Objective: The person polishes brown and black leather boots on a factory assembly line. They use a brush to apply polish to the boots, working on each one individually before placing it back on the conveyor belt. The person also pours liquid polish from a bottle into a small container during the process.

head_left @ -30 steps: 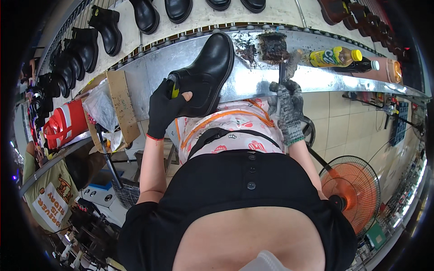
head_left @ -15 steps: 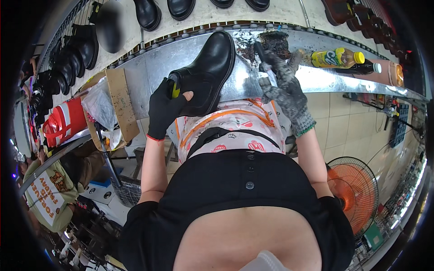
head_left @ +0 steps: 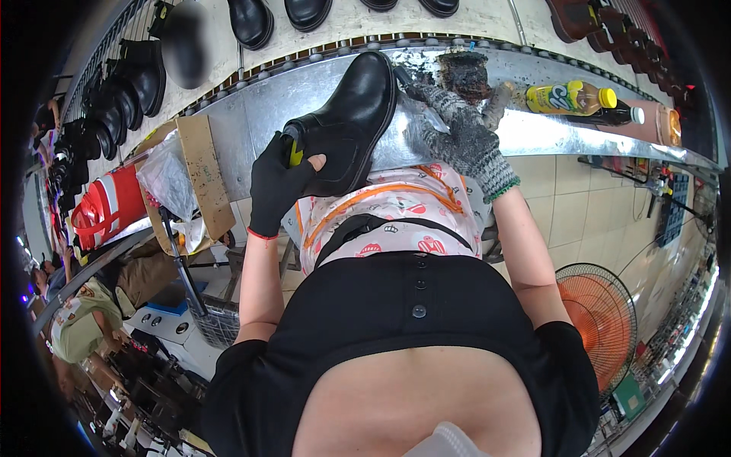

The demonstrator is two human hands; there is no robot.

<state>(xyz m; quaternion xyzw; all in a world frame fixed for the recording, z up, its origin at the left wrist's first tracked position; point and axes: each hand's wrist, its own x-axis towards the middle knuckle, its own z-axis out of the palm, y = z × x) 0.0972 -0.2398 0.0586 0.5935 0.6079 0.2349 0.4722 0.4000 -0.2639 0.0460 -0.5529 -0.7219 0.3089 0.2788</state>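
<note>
Your torso: black buttoned top and a patterned white apron with orange trim (head_left: 396, 209) fill the lower frame; forearms rise from it toward the tabletop.
Left hand (head_left: 276, 183): yours, in a black glove, fingers clamped around the ankle opening of a black leather ankle boot (head_left: 346, 122); a yellow-green insert (head_left: 294, 152) shows at the boot's collar just under your thumb.
Boot position: it lies tilted on the near edge of the grey sheet-metal tabletop (head_left: 251, 114), toe pointing up and away from you, heel end toward your apron.
Right hand (head_left: 455, 133): yours, in a grey knitted glove with a green cuff, just right of the boot; fingers curled together around a thin dark tool handle (head_left: 403, 76) that reaches toward the boot's toe. Whether the tool tip touches the leather, you cannot tell.
Beyond right hand: a blackened, glue-crusted pot (head_left: 464, 72) sits on the tabletop, near the glove's fingertips.
Right along tabletop: a yellow plastic bottle with a yellow cap (head_left: 569, 97) lies on its side.
Left side: a clear plastic bag (head_left: 167, 179) against a brown cardboard sheet (head_left: 202, 171); a red bucket (head_left: 106, 209) further left.
Far: a pale conveyor belt (head_left: 365, 23) carrying more black boots (head_left: 250, 19).
Lower right: an orange floor fan (head_left: 601, 320).
</note>
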